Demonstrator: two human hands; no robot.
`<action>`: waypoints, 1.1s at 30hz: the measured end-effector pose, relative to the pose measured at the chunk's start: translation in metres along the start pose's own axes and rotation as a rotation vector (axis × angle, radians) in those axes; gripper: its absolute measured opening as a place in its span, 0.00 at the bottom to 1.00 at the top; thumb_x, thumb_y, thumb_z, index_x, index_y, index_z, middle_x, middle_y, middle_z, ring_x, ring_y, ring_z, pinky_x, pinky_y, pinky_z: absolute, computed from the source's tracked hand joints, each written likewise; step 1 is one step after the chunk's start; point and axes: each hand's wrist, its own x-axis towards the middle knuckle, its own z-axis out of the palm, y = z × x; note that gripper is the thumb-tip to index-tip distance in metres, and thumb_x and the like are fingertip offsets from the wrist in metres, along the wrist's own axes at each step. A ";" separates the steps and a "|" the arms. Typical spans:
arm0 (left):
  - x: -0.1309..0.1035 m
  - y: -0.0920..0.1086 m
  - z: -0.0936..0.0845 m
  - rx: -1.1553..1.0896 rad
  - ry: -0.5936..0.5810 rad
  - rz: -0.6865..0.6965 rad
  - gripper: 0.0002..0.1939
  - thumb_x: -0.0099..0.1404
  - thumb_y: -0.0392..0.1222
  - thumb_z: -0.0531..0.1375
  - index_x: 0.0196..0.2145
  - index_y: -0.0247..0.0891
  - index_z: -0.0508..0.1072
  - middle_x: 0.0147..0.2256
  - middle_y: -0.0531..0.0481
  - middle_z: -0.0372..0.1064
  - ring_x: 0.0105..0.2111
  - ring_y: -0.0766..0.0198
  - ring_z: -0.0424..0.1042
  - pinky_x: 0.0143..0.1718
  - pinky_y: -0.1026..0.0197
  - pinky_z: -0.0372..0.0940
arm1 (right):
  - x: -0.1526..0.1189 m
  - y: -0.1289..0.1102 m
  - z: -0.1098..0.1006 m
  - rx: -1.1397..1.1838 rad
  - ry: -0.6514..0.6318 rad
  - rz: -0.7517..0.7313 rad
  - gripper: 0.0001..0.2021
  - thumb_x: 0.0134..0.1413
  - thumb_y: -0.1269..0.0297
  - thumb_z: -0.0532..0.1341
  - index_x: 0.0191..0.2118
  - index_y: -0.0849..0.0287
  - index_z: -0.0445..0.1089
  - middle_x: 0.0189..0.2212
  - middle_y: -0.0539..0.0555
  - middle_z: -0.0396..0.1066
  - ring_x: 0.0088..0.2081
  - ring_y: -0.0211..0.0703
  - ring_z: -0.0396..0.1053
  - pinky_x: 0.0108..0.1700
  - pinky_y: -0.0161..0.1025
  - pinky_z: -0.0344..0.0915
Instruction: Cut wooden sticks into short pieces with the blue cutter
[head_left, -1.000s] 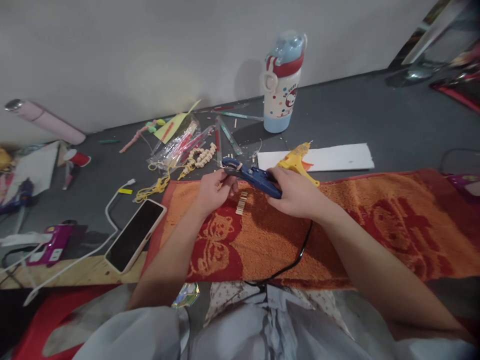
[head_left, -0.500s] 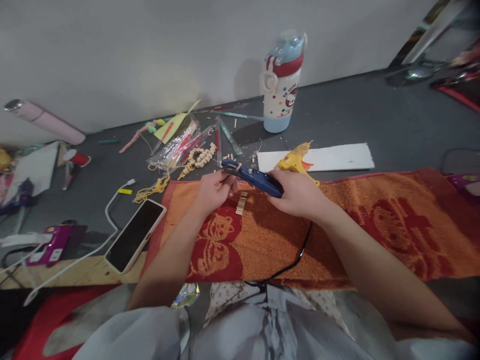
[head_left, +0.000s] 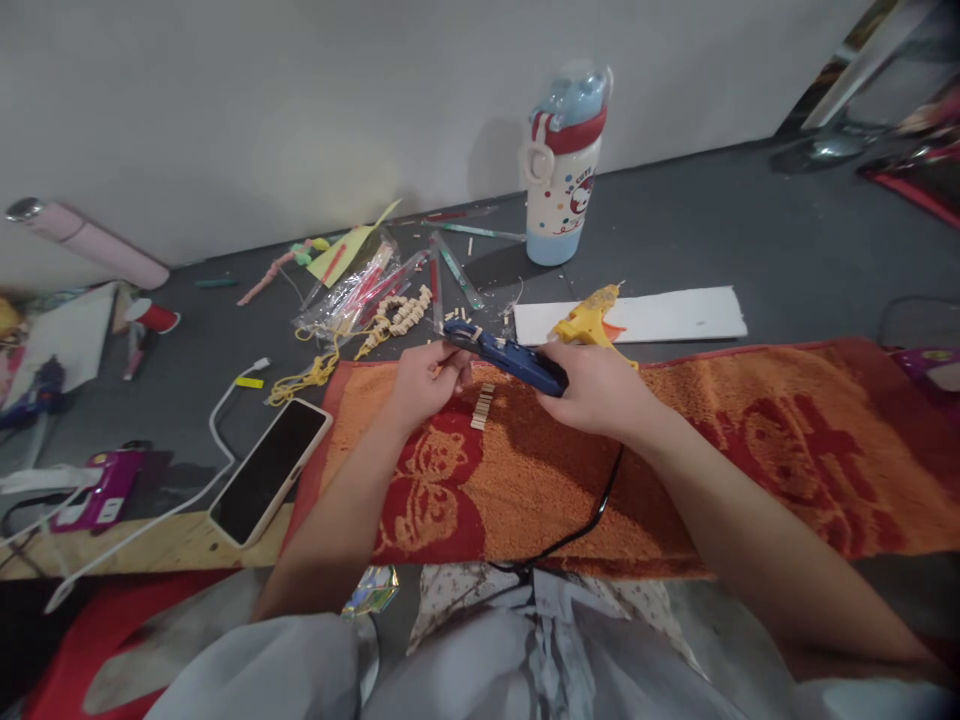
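Note:
My right hand [head_left: 596, 385] is wrapped around one end of a long dark blue tool [head_left: 517, 360] with small metal parts along it; its exact kind I cannot make out. Close to the tool's other end, my left hand [head_left: 426, 380] has its fingers pinched together. Whatever sits between those fingertips is too small or hidden to name. Just below the tool, a short row of small pale wooden pieces [head_left: 482, 407] lies on the orange and red towel [head_left: 555, 490]. Behind my right hand, a yellow glue gun [head_left: 589, 318] rests across a white strip of board [head_left: 682, 315].
A cartoon drinking bottle [head_left: 566, 170] stands at the back. Left of it lie plastic-wrapped sticks [head_left: 367, 280], a strand of pale wooden pieces [head_left: 405, 315] and yellow string [head_left: 307, 375]. A phone [head_left: 271, 472] and white cable [head_left: 217, 420] are at the left. A black cord [head_left: 596, 520] crosses the towel.

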 end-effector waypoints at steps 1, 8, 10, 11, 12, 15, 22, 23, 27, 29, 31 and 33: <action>0.000 0.000 0.000 0.004 -0.004 -0.004 0.14 0.61 0.37 0.51 0.19 0.35 0.67 0.17 0.53 0.67 0.16 0.71 0.64 0.21 0.69 0.58 | 0.000 0.000 0.000 0.001 0.001 0.004 0.14 0.45 0.62 0.55 0.38 0.62 0.70 0.28 0.58 0.73 0.28 0.45 0.67 0.31 0.39 0.57; 0.001 0.003 0.000 -0.015 -0.024 -0.051 0.14 0.61 0.37 0.51 0.19 0.35 0.67 0.16 0.53 0.66 0.15 0.70 0.63 0.20 0.68 0.57 | 0.000 -0.001 0.001 -0.047 -0.019 0.017 0.13 0.44 0.62 0.56 0.36 0.61 0.70 0.28 0.58 0.73 0.28 0.45 0.68 0.30 0.39 0.56; 0.001 0.002 0.000 -0.029 -0.028 -0.060 0.14 0.61 0.37 0.51 0.19 0.35 0.67 0.16 0.53 0.66 0.15 0.70 0.63 0.20 0.68 0.58 | 0.000 -0.001 0.002 -0.057 -0.027 0.023 0.14 0.45 0.62 0.56 0.37 0.61 0.70 0.29 0.58 0.73 0.29 0.46 0.68 0.31 0.39 0.57; 0.001 0.002 0.000 -0.039 -0.030 -0.065 0.13 0.61 0.37 0.51 0.20 0.35 0.67 0.16 0.53 0.66 0.15 0.70 0.63 0.20 0.68 0.58 | 0.001 -0.001 0.002 -0.060 -0.032 0.028 0.14 0.45 0.61 0.56 0.38 0.61 0.70 0.29 0.59 0.73 0.30 0.47 0.68 0.31 0.39 0.57; 0.001 0.002 0.000 -0.050 -0.034 -0.071 0.13 0.61 0.37 0.51 0.20 0.35 0.67 0.17 0.53 0.66 0.15 0.70 0.63 0.20 0.68 0.58 | 0.001 -0.001 0.002 -0.063 -0.038 0.033 0.14 0.45 0.61 0.56 0.38 0.61 0.70 0.30 0.59 0.74 0.30 0.47 0.69 0.31 0.39 0.57; 0.002 0.001 -0.001 -0.103 -0.043 -0.105 0.12 0.61 0.38 0.52 0.21 0.35 0.67 0.17 0.53 0.66 0.16 0.70 0.63 0.21 0.67 0.60 | 0.001 -0.002 0.003 -0.078 -0.050 0.045 0.13 0.45 0.61 0.56 0.37 0.61 0.70 0.29 0.59 0.73 0.30 0.47 0.68 0.31 0.40 0.57; 0.004 -0.008 0.003 -0.406 0.026 -0.128 0.17 0.51 0.53 0.65 0.30 0.35 0.71 0.29 0.48 0.74 0.28 0.64 0.71 0.33 0.62 0.68 | 0.002 -0.004 0.005 -0.057 -0.038 0.045 0.13 0.44 0.61 0.56 0.36 0.61 0.69 0.28 0.58 0.73 0.28 0.45 0.68 0.30 0.39 0.56; 0.005 -0.009 0.005 -0.438 0.047 -0.145 0.20 0.49 0.55 0.66 0.31 0.35 0.72 0.30 0.48 0.74 0.29 0.64 0.71 0.34 0.61 0.68 | 0.002 -0.004 0.006 -0.056 -0.035 0.048 0.13 0.44 0.61 0.56 0.35 0.61 0.69 0.28 0.58 0.73 0.28 0.45 0.67 0.30 0.39 0.56; 0.005 -0.011 0.014 -0.510 0.164 -0.197 0.24 0.43 0.58 0.69 0.29 0.36 0.73 0.30 0.49 0.74 0.30 0.65 0.71 0.36 0.62 0.67 | 0.002 -0.005 0.006 -0.032 -0.022 0.039 0.13 0.44 0.61 0.56 0.35 0.61 0.69 0.28 0.58 0.73 0.28 0.46 0.67 0.30 0.40 0.57; 0.005 -0.013 0.018 -0.536 0.214 -0.208 0.24 0.43 0.58 0.70 0.29 0.35 0.73 0.29 0.49 0.73 0.30 0.66 0.70 0.36 0.62 0.67 | 0.002 -0.006 0.006 -0.023 -0.016 0.033 0.13 0.44 0.61 0.56 0.35 0.61 0.69 0.28 0.58 0.73 0.29 0.46 0.68 0.31 0.40 0.57; 0.004 -0.014 0.021 -0.545 0.235 -0.209 0.24 0.43 0.58 0.69 0.28 0.35 0.72 0.28 0.50 0.73 0.29 0.66 0.70 0.35 0.63 0.67 | 0.002 -0.006 0.006 -0.027 -0.015 0.036 0.13 0.44 0.60 0.56 0.35 0.61 0.69 0.29 0.58 0.73 0.29 0.46 0.68 0.31 0.40 0.57; 0.003 -0.015 0.022 -0.537 0.246 -0.200 0.24 0.44 0.58 0.69 0.28 0.35 0.72 0.28 0.50 0.73 0.29 0.66 0.70 0.34 0.63 0.66 | 0.001 -0.007 0.006 -0.036 -0.017 0.038 0.13 0.44 0.60 0.56 0.35 0.61 0.69 0.28 0.58 0.73 0.29 0.46 0.68 0.31 0.39 0.56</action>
